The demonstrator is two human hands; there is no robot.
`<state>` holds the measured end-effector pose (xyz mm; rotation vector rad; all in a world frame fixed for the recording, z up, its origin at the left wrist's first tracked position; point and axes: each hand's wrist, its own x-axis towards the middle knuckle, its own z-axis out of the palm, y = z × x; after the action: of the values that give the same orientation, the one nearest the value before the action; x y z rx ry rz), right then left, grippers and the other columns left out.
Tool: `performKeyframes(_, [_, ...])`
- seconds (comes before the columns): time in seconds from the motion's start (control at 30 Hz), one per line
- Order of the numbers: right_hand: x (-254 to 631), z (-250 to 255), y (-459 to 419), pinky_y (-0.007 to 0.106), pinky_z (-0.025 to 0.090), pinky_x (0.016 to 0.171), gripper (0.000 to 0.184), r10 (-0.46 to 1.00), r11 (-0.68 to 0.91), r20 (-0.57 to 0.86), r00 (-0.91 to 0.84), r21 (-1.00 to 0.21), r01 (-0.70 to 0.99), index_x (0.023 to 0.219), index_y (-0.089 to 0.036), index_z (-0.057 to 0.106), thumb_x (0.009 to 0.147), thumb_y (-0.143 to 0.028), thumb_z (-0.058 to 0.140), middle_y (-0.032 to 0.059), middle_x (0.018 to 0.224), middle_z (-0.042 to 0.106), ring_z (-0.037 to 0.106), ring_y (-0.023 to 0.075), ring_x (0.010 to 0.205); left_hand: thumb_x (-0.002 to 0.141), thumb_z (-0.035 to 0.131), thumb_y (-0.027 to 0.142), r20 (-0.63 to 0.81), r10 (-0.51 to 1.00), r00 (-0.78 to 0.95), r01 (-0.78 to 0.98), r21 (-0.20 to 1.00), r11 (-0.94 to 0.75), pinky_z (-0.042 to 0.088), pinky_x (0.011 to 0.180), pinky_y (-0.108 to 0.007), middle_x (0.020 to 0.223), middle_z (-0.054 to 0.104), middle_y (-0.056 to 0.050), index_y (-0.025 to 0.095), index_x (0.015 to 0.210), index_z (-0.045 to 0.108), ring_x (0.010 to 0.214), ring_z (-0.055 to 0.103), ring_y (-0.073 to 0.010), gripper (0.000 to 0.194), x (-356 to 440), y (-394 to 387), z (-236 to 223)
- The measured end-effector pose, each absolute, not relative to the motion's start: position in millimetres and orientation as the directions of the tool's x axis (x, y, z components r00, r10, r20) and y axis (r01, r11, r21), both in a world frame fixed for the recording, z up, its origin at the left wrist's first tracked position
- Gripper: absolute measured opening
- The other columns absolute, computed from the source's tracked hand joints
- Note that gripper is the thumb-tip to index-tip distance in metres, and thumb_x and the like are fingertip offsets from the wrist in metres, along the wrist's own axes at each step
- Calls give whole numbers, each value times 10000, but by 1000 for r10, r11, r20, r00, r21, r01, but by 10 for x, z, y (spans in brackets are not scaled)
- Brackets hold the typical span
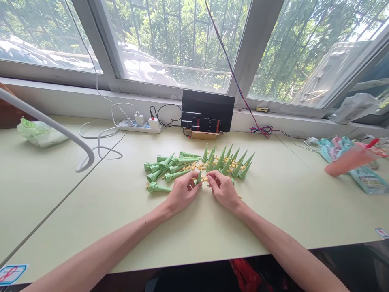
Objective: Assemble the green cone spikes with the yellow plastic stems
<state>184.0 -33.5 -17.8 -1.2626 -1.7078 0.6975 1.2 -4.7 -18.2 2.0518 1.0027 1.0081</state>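
Note:
My left hand (pixel 184 190) is closed around a green plastic spike (pixel 198 177), which points upward between thumb and fingers. Close beside it, my right hand (pixel 223 187) pinches a small yellow plastic piece (pixel 204 179) near the spike's side. Whether the piece touches the spike I cannot tell. Left of my hands lie several green spikes (pixel 155 175) on their sides in a loose heap. Beyond my right hand stands a group of upright green spikes (pixel 221 159). Small yellow pieces (pixel 199 165) are scattered among both groups.
Behind the spikes, a phone (pixel 206 125) leans against a black tablet-like panel (pixel 209 106). A power strip (pixel 141 126) with white cables lies at back left. On the right are a pink drink cup (pixel 349 160) and teal packages (pixel 369 178). A white curved tube (pixel 60 125) crosses the left.

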Motion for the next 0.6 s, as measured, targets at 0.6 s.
performKeyframes(0.6, [1811, -162, -379, 254, 424, 510, 240, 931, 353, 360, -63, -838, 415, 1032, -191, 588, 978, -396, 476, 11, 744, 595, 522, 123, 531, 848, 636, 260, 380, 812, 442, 358, 756, -548, 493, 564, -212, 813, 581, 5, 194, 939, 588, 641, 513, -98, 122, 1, -33, -235])
